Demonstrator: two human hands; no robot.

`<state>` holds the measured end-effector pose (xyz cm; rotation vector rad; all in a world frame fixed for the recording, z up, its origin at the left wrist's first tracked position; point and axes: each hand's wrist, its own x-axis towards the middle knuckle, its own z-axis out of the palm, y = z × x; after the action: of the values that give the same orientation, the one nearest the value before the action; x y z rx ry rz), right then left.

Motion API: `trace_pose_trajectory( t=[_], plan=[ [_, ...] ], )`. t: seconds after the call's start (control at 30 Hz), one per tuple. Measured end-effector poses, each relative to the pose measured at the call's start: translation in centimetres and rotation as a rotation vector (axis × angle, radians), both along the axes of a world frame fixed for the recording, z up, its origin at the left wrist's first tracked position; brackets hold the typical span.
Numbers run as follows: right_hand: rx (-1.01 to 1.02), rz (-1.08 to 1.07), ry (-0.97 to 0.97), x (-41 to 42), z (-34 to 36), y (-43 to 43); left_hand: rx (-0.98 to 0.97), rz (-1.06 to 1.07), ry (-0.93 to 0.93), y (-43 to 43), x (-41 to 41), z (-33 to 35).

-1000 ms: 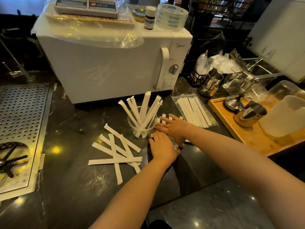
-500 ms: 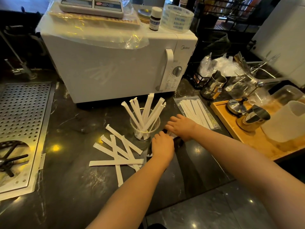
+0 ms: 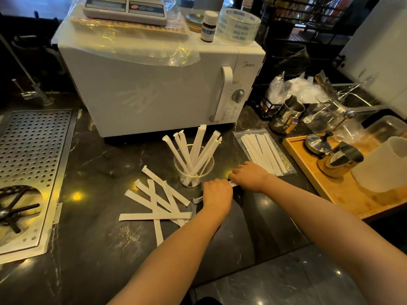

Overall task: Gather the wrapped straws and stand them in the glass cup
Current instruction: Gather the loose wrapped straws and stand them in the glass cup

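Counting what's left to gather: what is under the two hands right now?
Under the left hand and right hand, only two white wrapper ends of wrapped straws peek out on the counter. How many straws lie beneath is hidden.

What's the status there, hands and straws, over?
Left hand and right hand closed on a few wrapped straws. Glass cup part filled. Loose pile left of it. Nothing blocking.
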<state>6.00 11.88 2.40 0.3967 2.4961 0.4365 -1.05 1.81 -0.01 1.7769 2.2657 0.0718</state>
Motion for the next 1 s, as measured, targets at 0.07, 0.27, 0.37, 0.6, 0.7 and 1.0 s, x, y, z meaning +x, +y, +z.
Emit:
trace_pose_trajectory(
  t=[0.07, 0.27, 0.37, 0.6, 0.7, 1.0],
  plan=[
    [-0.028, -0.04, -0.001, 0.1, 0.4, -0.2, 0.01, 0.012, -0.024, 0.0, -0.1, 0.1],
    [-0.033, -0.038, 0.027, -0.1, 2.3, -1.0, 0.013, 0.053, -0.135, -0.2, -0.5, 0.6],
    [0.011, -0.023, 0.032, -0.5, 3.3, -1.5, 0.022, 0.08, -0.26, -0.1, -0.4, 1.5],
    [0.094, -0.021, -0.018, -1.8, 7.2, -3.5, 0.092, 0.185, -0.733, -0.6, -0.7, 3.9],
    [0.136, 0.003, -0.007, -2.7, 9.0, -5.1, 0.171, 0.238, -0.864, -1.5, -1.1, 4.7],
    [0.233, 0.2, 0.072, -6.4, 11.3, -9.8, 0.341, 0.366, -0.977, -4.8, -3.6, 6.0]
  ],
)
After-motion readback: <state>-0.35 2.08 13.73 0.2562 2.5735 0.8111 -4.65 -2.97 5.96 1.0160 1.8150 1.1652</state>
